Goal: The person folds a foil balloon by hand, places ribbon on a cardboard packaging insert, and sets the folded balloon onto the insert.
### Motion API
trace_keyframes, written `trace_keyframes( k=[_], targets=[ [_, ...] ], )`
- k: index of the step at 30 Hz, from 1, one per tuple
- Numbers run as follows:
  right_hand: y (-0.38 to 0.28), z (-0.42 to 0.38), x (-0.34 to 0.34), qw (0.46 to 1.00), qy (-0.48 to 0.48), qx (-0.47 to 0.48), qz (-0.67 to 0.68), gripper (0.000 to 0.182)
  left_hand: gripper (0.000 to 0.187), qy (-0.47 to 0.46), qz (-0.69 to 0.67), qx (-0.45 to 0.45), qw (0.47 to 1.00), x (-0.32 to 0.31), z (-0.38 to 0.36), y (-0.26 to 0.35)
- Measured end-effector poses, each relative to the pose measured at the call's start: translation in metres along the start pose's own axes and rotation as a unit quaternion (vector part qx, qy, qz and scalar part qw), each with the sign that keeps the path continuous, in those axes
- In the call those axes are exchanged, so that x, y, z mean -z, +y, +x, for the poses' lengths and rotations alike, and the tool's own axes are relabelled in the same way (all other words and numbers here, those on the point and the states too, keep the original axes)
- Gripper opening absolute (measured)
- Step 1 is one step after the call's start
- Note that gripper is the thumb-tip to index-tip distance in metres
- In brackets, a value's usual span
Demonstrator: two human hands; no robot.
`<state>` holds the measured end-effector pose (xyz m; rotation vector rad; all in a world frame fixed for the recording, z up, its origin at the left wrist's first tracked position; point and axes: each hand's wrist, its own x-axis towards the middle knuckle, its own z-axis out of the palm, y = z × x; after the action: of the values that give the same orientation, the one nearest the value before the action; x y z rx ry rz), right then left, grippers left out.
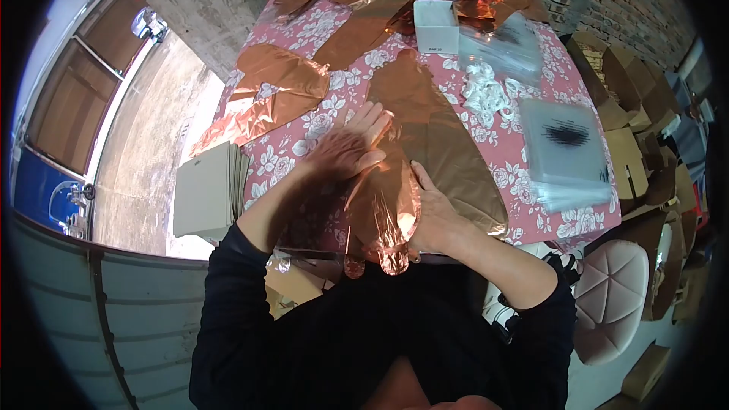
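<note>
A shiny copper-coloured foil piece point(383, 193) lies at the front edge of the table, its rounded ends hanging over the edge. My left hand point(349, 144) rests on its upper left side, fingers stretched out and pointing away from me. Along the foil's right side lies my right hand point(433, 212), with its fingers extended and partly hidden by the foil. Beneath and beyond both hands, a larger flat copper foil piece point(448, 144) spreads over the flowered cloth. Another crinkled foil piece point(285, 80) lies to the left.
Grey cards point(205, 190) stand at the left edge. On the right are clear plastic bags point(566, 148) and a coil of white ribbon point(484, 95). A white box point(437, 28) and more foil point(364, 26) lie farther back. A stool point(611, 296) and cartons point(626, 163) stand at the right.
</note>
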<state>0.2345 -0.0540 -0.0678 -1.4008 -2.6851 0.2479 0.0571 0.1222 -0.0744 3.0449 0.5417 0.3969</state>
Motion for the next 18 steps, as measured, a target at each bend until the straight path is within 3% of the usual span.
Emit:
trace_keyframes(
  k=[3, 8, 12, 15, 18],
  targets=[
    [0.001, 0.0, -0.007, 1.0, 0.029, -0.003, -0.01, 0.084, 0.08, -0.012, 0.007, 0.015, 1.0, 0.011, 0.003, 0.01],
    [0.011, -0.005, 0.008, 0.986, 0.038, -0.012, 0.164, 0.069, 0.088, 0.023, 0.008, -0.001, 1.0, 0.006, 0.0, 0.005],
    [0.032, -0.026, 0.015, 0.998, 0.058, 0.002, -0.001, 0.064, 0.1, 0.041, 0.006, -0.017, 0.999, -0.001, -0.004, -0.002],
    [0.027, -0.039, 0.031, 0.988, 0.103, -0.039, 0.109, 0.056, 0.111, -0.01, 0.016, 0.015, 1.0, 0.0, -0.007, 0.0],
    [0.018, -0.045, 0.028, 0.984, 0.119, -0.06, 0.114, 0.051, 0.113, -0.02, 0.034, 0.023, 0.999, -0.002, -0.007, -0.001]
  ],
)
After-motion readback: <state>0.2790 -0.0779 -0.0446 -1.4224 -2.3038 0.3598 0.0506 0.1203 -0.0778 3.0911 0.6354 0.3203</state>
